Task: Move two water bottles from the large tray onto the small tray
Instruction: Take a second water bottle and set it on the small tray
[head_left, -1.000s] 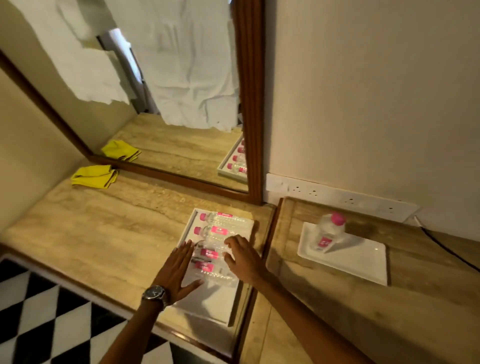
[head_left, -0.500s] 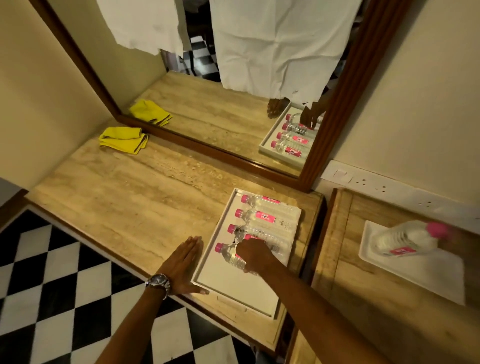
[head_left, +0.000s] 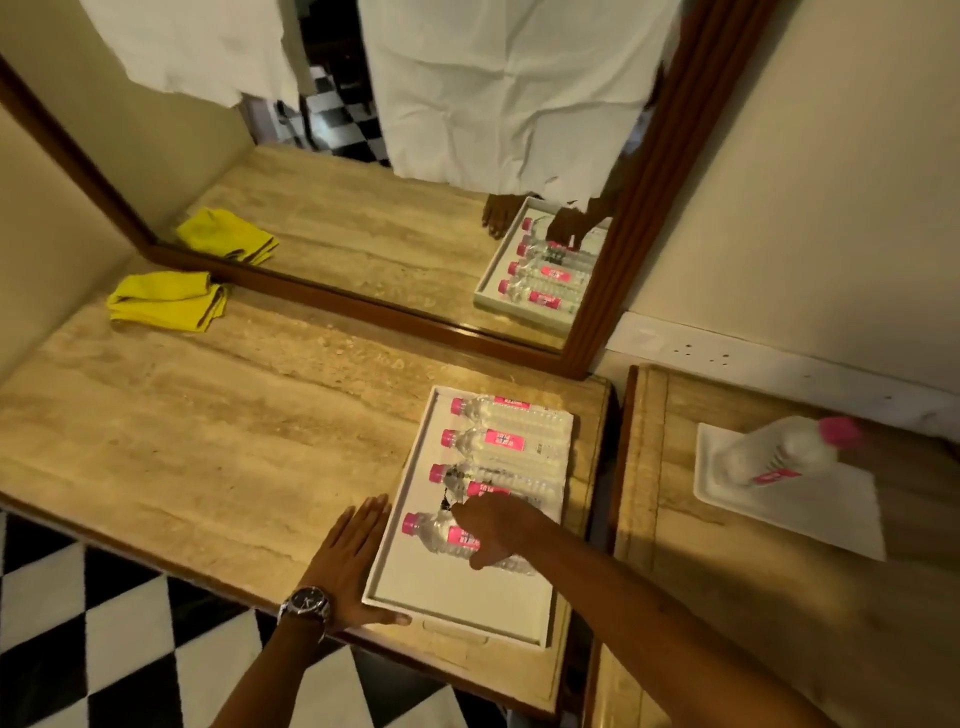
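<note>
The large white tray (head_left: 467, 608) lies on the stone counter with several clear, pink-capped water bottles lying side by side in it. My right hand (head_left: 498, 527) wraps around the nearest bottle (head_left: 434, 535), fingers over its top and thumb at its near side. My left hand (head_left: 350, 566) rests flat and spread on the counter against the tray's left rim. On the right-hand counter the small white tray (head_left: 810, 514) carries one upright bottle (head_left: 779, 452), blurred.
A wood-framed mirror (head_left: 660, 208) stands behind the counter, reflecting tray and hands. A folded yellow cloth (head_left: 166, 301) lies at the far left. A socket strip (head_left: 753, 358) runs along the right wall. Checkered floor (head_left: 104, 649) lies below the counter edge.
The view swung left and down. My right hand shifted from the middle bottles to the nearest one and closed around it. My left hand slid off the tray onto the counter beside it.
</note>
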